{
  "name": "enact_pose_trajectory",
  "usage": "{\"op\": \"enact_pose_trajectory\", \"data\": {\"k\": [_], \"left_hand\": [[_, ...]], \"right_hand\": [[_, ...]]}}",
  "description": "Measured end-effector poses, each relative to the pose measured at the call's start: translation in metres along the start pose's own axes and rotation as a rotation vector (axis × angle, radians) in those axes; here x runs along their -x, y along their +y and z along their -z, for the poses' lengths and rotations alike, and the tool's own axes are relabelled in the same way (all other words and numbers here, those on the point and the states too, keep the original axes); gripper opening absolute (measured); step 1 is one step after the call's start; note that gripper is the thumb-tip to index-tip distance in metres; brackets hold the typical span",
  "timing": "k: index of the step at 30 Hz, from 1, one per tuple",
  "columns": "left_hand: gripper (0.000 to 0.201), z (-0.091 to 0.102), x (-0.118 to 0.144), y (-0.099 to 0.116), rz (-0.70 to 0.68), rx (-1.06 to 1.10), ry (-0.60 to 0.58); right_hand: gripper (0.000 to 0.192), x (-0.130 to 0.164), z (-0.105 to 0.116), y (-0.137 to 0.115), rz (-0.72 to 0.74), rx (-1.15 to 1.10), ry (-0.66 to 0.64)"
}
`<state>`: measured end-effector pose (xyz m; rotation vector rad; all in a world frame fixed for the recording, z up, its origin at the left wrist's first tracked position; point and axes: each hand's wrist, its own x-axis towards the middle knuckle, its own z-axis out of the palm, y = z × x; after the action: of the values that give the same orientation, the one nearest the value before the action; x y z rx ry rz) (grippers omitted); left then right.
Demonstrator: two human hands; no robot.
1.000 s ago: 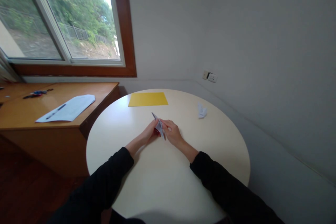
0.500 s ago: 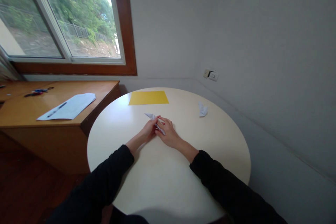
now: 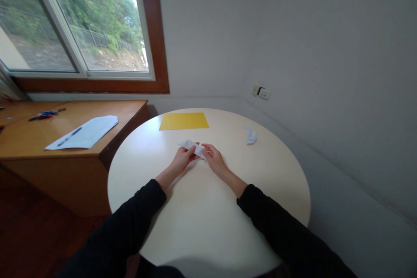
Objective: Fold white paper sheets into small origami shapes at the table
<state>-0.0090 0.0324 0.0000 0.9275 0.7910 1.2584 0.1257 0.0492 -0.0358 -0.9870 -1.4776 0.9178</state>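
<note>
Over the middle of the round table, a white piece of folded paper (image 3: 198, 150) is held between both hands. My left hand (image 3: 183, 160) grips it from the left, the thumb lying on top and the fingers underneath. A pointed end of the paper sticks out past this hand to the upper left. My right hand (image 3: 213, 158) pinches the paper's right end between thumb and fingers. The fingers partly cover the folds.
A yellow sheet (image 3: 184, 121) lies at the back of the round white table (image 3: 195, 221). Another folded white paper (image 3: 250, 135) stands at the right. On the wooden desk (image 3: 107, 107) at left are white sheets (image 3: 94, 132), a pen (image 3: 69, 137) and scissors (image 3: 44, 116).
My right hand has moved slightly right, off its overlap with the left hand. The folded paper has turned, so its broad white face now shows between the hands.
</note>
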Motion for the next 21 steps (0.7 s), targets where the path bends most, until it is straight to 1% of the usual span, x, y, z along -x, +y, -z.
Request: {"op": "enact_pose_trajectory", "data": {"k": [2,5,8,12,15,19,21], "left_hand": [[0.023,0.001,0.000,0.000,-0.021,-0.026,0.011],[0.030,0.001,0.001,-0.001,-0.051,-0.057,-0.018],[0.035,0.002,0.001,-0.002,-0.066,-0.080,-0.023],[0.036,0.005,-0.004,-0.005,-0.048,-0.128,-0.002],[0.035,0.008,-0.008,-0.008,-0.028,-0.164,0.027],[0.036,0.007,-0.008,-0.008,-0.006,-0.165,0.059],[0.036,0.005,-0.005,-0.007,0.016,-0.167,0.049]], "right_hand": [[0.026,-0.001,0.001,0.001,-0.026,-0.052,-0.035],[0.029,0.000,0.001,0.000,-0.065,-0.093,-0.072],[0.033,0.000,0.001,-0.002,-0.093,-0.122,-0.069],[0.035,0.001,0.001,-0.003,-0.084,-0.148,-0.039],[0.033,0.001,0.003,-0.002,-0.041,-0.097,0.003],[0.028,0.002,0.005,-0.002,0.076,0.027,0.066],[0.025,0.004,0.006,-0.004,0.133,0.092,0.093]]}}
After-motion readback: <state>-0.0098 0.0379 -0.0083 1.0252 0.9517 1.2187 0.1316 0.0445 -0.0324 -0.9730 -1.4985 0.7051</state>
